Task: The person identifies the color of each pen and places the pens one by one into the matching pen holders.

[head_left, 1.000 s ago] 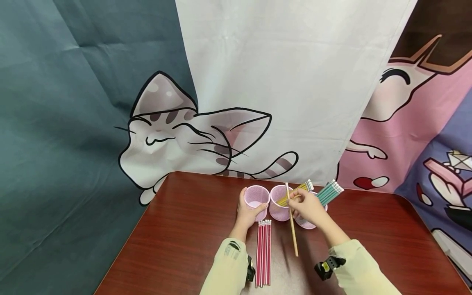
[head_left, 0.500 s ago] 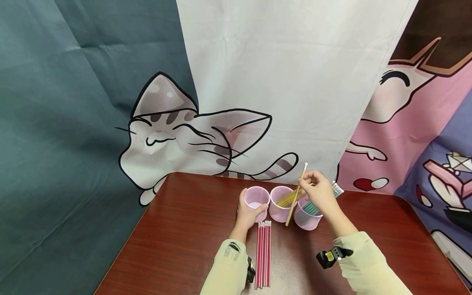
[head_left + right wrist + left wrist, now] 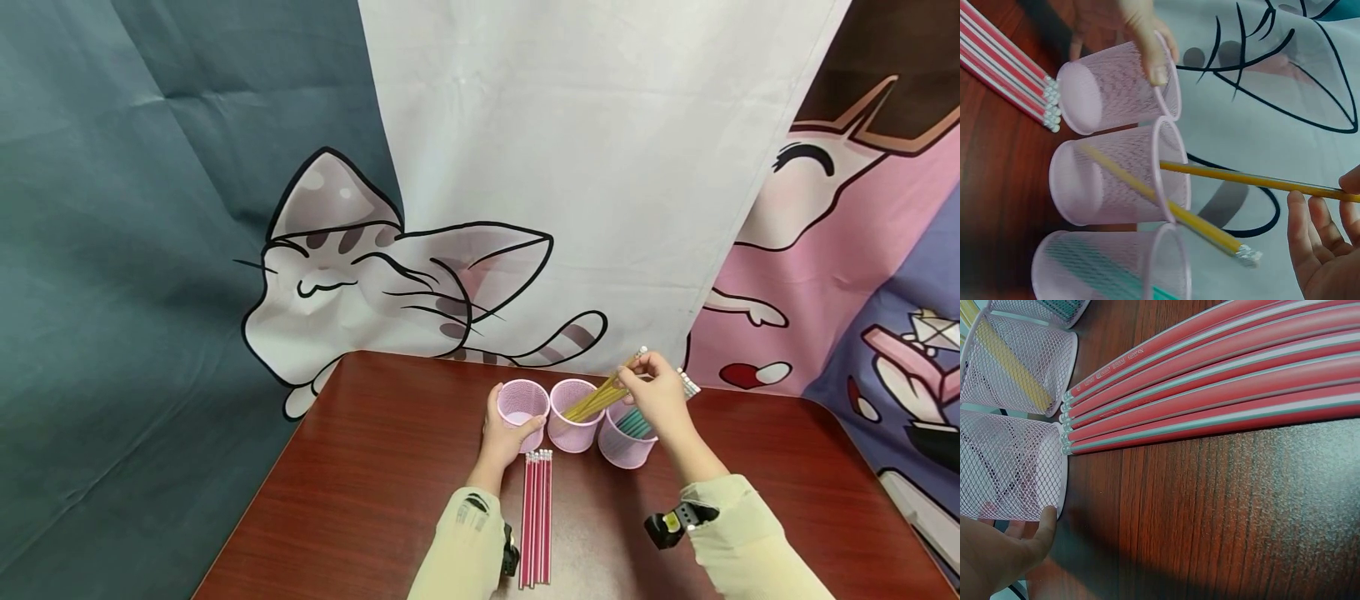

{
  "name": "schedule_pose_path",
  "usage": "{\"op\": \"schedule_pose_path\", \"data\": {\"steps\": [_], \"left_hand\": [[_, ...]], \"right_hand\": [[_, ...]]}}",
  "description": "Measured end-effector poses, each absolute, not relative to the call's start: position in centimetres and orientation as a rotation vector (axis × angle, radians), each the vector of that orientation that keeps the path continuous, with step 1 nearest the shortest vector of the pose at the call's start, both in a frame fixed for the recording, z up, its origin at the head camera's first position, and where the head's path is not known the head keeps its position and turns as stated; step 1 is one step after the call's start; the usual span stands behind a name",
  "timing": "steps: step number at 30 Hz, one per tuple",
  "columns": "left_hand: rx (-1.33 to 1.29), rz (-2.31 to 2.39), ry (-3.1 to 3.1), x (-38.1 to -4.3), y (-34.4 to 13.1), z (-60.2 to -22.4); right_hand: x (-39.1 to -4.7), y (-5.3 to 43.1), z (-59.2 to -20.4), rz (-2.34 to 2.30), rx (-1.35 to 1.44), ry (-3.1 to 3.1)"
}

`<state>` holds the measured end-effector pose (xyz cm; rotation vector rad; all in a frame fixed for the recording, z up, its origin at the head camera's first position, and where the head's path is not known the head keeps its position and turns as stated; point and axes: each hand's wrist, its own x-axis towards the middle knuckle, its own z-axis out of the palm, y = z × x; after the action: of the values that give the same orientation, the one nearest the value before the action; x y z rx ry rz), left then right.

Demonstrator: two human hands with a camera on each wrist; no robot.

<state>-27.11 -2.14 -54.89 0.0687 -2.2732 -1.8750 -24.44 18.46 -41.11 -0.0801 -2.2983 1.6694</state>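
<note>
Three pink mesh pencil cups stand in a row. My left hand grips the left cup, thumb over its near side. My right hand pinches a yellow pencil near its eraser end. This pencil's lower end is inside the middle cup, in the right wrist view. Other yellow pencils lean in that cup, eraser ends up. Teal pencils lean in the right cup, partly behind my right hand in the head view. Several red-and-silver striped pencils lie on the table before the left cup.
The dark reddish wood table ends just behind the cups. A printed cloth with a cartoon cat hangs there. A small camera is strapped to each wrist.
My right hand has carried the yellow pencil rightward and up, then lowered it into the middle cup. My left hand stays on the left cup, and the red pencils have not moved.
</note>
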Motion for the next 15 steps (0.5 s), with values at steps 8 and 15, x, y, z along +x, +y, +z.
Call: {"op": "schedule_pose_path", "data": {"steps": [8, 15], "left_hand": [[0.075, -1.863, -2.278, -27.2, -2.1, -54.9], [0.071, -1.867, -2.268, -27.1, -2.0, -54.7]], "right_hand": [[-24.5, 18.6, -43.4, 1.719, -0.165, -2.384], [-24.5, 18.8, -45.4, 1.943, -0.205, -2.349]]}}
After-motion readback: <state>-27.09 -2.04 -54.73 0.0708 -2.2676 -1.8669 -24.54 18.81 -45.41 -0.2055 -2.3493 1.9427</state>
